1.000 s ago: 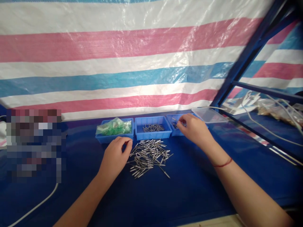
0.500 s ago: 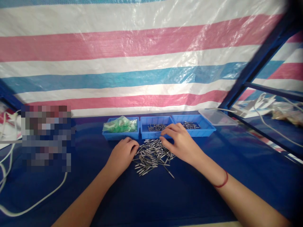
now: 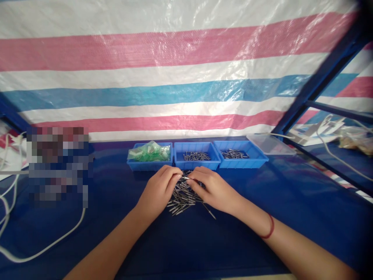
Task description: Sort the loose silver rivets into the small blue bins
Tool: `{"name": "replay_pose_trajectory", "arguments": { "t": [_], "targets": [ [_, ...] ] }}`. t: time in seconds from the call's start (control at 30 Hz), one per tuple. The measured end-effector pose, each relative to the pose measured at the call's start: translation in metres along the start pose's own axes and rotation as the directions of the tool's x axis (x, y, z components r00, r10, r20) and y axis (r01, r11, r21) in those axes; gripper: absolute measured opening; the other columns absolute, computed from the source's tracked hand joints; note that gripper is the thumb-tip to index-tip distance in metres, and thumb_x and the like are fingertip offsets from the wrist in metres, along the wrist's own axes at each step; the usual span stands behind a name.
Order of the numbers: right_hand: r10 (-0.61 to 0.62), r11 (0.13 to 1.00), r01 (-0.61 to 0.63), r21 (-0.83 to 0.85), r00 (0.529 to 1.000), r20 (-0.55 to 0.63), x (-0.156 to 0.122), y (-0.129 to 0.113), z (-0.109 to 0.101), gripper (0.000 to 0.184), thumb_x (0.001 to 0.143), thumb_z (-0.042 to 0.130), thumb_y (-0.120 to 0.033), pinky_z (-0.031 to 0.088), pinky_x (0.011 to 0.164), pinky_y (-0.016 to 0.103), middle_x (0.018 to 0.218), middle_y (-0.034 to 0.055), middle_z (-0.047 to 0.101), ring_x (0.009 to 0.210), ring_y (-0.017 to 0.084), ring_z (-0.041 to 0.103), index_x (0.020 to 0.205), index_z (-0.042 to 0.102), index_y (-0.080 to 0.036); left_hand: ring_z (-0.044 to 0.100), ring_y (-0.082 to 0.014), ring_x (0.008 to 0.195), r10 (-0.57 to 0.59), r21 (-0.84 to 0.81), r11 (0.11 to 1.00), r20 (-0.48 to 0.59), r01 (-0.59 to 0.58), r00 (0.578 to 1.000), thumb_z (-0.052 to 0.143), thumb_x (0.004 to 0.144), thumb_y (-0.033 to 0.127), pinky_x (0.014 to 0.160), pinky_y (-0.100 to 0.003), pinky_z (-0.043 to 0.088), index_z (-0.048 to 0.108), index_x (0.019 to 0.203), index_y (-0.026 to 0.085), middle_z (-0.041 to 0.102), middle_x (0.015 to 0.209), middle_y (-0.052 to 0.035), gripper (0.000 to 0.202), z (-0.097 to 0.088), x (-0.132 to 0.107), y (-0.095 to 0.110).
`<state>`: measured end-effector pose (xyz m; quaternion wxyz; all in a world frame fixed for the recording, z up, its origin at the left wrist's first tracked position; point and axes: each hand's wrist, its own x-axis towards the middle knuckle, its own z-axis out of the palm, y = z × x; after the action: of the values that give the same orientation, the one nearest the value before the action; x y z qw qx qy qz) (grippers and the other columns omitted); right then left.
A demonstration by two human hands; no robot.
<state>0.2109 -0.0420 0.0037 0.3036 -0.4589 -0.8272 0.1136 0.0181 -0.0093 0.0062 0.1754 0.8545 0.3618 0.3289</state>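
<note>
Above a loose pile of metal blind rivets [image 3: 182,200], my two hands meet fingertip to fingertip. Between them is a single thin rivet [image 3: 185,177], lying roughly sideways. My left hand [image 3: 155,188] pinches its left end with thumb and forefinger. At the other end, the fingers of my right hand [image 3: 217,188] are closed on it. Both hands cover part of the pile. Just behind them stand a middle blue bin [image 3: 198,145] and a right blue bin [image 3: 256,154], each with rivets inside.
A left blue bin [image 3: 150,166] holds green-and-clear plastic bags [image 3: 151,153]. A clear plastic lid [image 3: 272,144] lies at the back right. White cable [image 3: 43,256] loops over the blue table on the left, beside a blurred-out area. Blue frame bars [image 3: 317,77] rise at the right.
My right hand has come down and left from in front of the bins to meet my left hand, which moved right. A rivet is now held between them.
</note>
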Motion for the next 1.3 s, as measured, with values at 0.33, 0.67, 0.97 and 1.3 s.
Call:
{"name": "replay_pose_trajectory", "arguments": {
  "t": [0.33,0.67,0.97,1.3],
  "targets": [
    [0.022,0.978,-0.014,0.206,0.999,-0.035,0.001,-0.006,-0.004,0.029,0.096,0.041,-0.031,0.04,0.063,0.027,0.069,0.0017,0.056,0.067,0.014,0.051,0.079,0.061,-0.019,0.064,-0.0144,0.073,-0.304,-0.545,0.8,-0.007,0.251,0.953,0.061,0.082,0.034,0.072,-0.025,0.052,0.061,0.095,0.017,0.067,0.084,-0.0033,0.021,0.014,-0.003,0.0],
    [0.108,0.937,-0.095,0.335,0.994,-0.021,0.001,-0.007,0.003,0.024,0.094,0.044,-0.03,0.043,0.065,0.027,0.077,0.0031,0.059,0.07,0.014,0.054,0.083,0.062,-0.018,0.064,-0.0148,0.077,-0.297,-0.498,0.825,0.021,0.267,0.955,0.059,0.083,0.033,0.072,-0.024,0.051,0.065,0.088,0.016,0.069,0.085,-0.0028,0.018,0.011,-0.002,0.004],
    [0.17,0.922,-0.122,0.369,0.98,-0.1,-0.001,0.0,0.006,0.015,0.089,0.052,-0.029,0.042,0.058,0.026,0.076,0.0022,0.059,0.063,0.013,0.05,0.086,0.063,-0.019,0.063,-0.0154,0.079,-0.275,-0.472,0.844,0.028,0.255,0.961,0.056,0.086,0.033,0.072,-0.024,0.05,0.063,0.095,0.017,0.069,0.091,-0.0043,0.02,0.013,-0.003,-0.001],
    [0.166,0.986,-0.164,0.035,0.922,-0.35,0.0,0.017,-0.037,0.025,0.091,0.047,-0.035,0.042,0.062,0.028,0.072,0.003,0.061,0.064,0.015,0.054,0.079,0.063,-0.019,0.06,-0.0148,0.081,-0.093,-0.052,0.994,0.004,0.094,0.996,0.051,0.089,0.033,0.079,-0.026,0.047,0.058,0.111,0.021,0.065,0.098,-0.0037,0.026,-0.012,0.002,0.007]
  ]
}}
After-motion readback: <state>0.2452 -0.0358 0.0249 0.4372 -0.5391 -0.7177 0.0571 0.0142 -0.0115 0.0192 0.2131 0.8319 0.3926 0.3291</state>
